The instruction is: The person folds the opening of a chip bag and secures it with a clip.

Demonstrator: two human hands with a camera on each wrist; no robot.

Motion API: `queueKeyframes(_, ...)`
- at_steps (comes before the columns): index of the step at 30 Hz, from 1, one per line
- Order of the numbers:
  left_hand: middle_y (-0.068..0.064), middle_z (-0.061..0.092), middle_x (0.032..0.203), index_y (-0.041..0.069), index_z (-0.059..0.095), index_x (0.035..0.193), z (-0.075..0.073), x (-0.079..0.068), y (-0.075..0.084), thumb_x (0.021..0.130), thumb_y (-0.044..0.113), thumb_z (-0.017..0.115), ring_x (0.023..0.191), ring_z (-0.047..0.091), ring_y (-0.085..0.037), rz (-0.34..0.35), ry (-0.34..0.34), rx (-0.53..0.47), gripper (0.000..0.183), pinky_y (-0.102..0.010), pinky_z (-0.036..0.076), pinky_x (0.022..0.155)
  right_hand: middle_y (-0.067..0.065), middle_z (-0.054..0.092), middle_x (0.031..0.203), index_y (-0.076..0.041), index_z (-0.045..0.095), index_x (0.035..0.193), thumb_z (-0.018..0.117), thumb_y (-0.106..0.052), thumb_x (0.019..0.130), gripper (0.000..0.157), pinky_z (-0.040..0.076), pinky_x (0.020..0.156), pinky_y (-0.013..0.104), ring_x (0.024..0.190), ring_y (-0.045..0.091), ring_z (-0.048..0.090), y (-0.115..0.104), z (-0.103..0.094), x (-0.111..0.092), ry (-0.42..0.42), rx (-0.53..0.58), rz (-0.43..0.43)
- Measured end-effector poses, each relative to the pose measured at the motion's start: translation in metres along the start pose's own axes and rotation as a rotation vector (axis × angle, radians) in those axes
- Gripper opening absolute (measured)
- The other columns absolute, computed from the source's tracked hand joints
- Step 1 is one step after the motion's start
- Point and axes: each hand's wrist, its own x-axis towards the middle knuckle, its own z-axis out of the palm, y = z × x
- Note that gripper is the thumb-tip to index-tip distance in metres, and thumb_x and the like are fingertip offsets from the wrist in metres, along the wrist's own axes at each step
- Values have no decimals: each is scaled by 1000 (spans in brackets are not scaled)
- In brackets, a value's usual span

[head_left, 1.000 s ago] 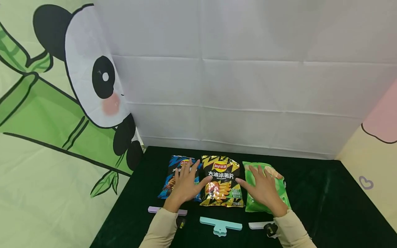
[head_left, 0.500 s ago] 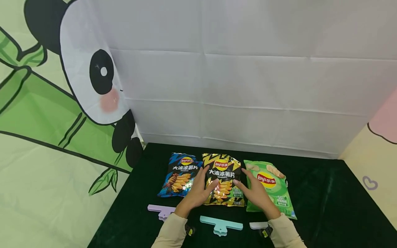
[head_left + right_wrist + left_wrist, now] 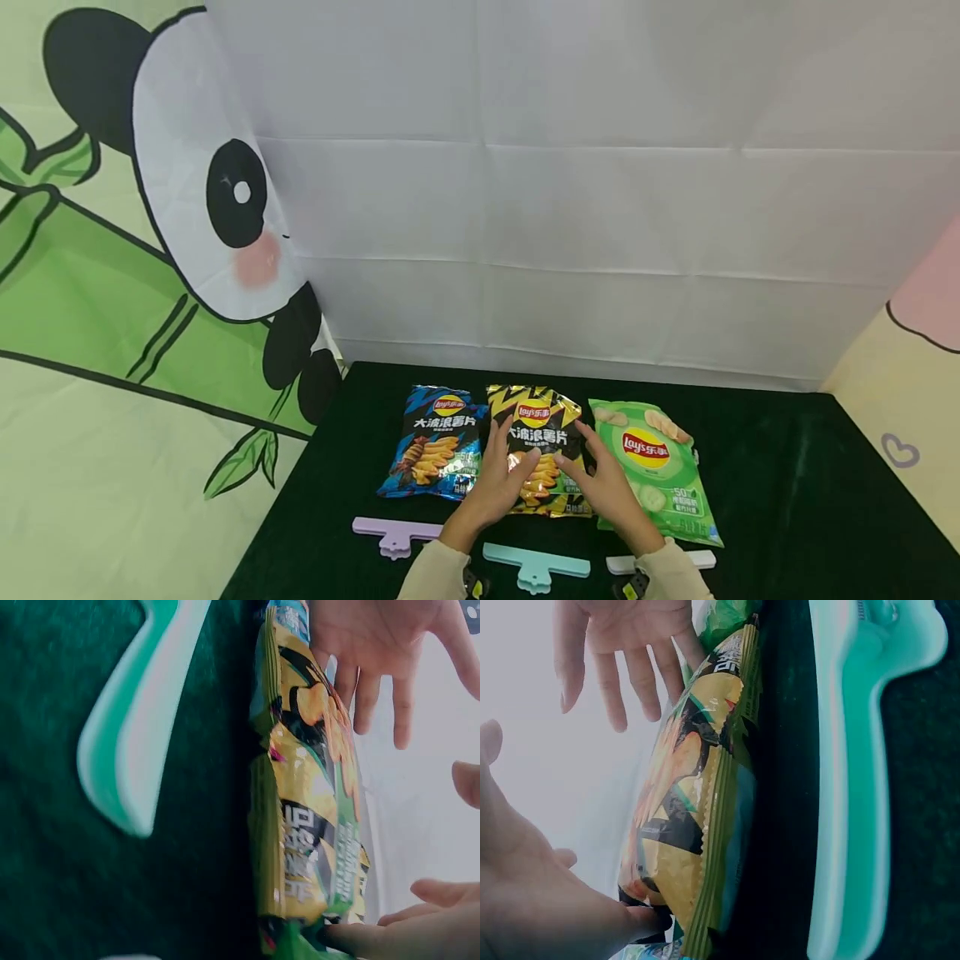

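Note:
In the head view, my left hand (image 3: 495, 483) and right hand (image 3: 609, 487) stand on either side of a black-and-yellow bag of chips (image 3: 534, 417). Their fingers are extended and spread, thumbs pointing inward over the bag's front. Both wrist views show the palms facing each other across this puffed bag (image 3: 682, 802), with fingertips down at its side edges. To the left lies a blue bag of chips (image 3: 433, 446), close to my left hand. A green bag of chips (image 3: 663, 467) lies to the right, partly behind my right hand and wrist.
Nearer me lie a purple bag clip (image 3: 396, 533), a turquoise bag clip (image 3: 536, 563) and a white bag clip (image 3: 702, 559), the last partly covered by my right sleeve. Dark green cloth (image 3: 780, 483) covers the table. A white curtain (image 3: 600, 208) hangs behind it.
Both hands have drawn inward: the left came off the blue bag, the right moved off most of the green one. They now flank the black-and-yellow bag. The bags lie as before.

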Motion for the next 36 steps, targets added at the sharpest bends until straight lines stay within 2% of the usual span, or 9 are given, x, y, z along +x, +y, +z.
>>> queueKeyframes(5,-25,-8,168,13,7,163,3,-2,-2,100,62,44,152,4,-57,-57,29,-39,87,-82,12,112,28,19,165,-10,19,161,64,-32,99,80,28,115,72,150,54,21,2,6,0,-2,79,40)
queueKeyframes(12,-33,14,164,10,3,161,7,4,-3,103,60,38,146,23,-59,-145,60,-126,84,-79,19,113,28,6,167,-4,8,161,65,-37,97,92,14,123,66,154,49,8,3,8,3,-51,178,121)
queueKeyframes(19,-32,7,166,8,2,162,10,0,3,102,60,41,149,14,-59,-132,32,-128,88,-81,14,112,30,1,167,-5,6,161,66,-39,96,95,10,122,68,154,51,3,0,9,1,-71,232,148)
queueKeyframes(26,-24,7,169,17,1,163,13,-7,7,103,59,41,150,17,-57,-149,16,-130,83,-79,17,113,28,3,168,-8,10,162,64,-37,97,89,12,124,65,155,47,6,3,8,-1,-48,281,163)
queueKeyframes(30,-24,9,168,18,0,163,13,-10,9,103,56,43,149,21,-56,-136,21,-143,82,-79,20,113,28,6,167,-7,11,161,61,-37,99,85,14,123,66,155,48,8,3,8,-4,-31,319,144)
queueKeyframes(36,-24,8,168,20,0,163,9,-13,13,104,52,44,149,18,-57,-105,34,-154,80,-80,18,112,26,10,168,-6,14,161,60,-33,101,80,15,124,64,156,45,12,1,10,-7,12,409,116)
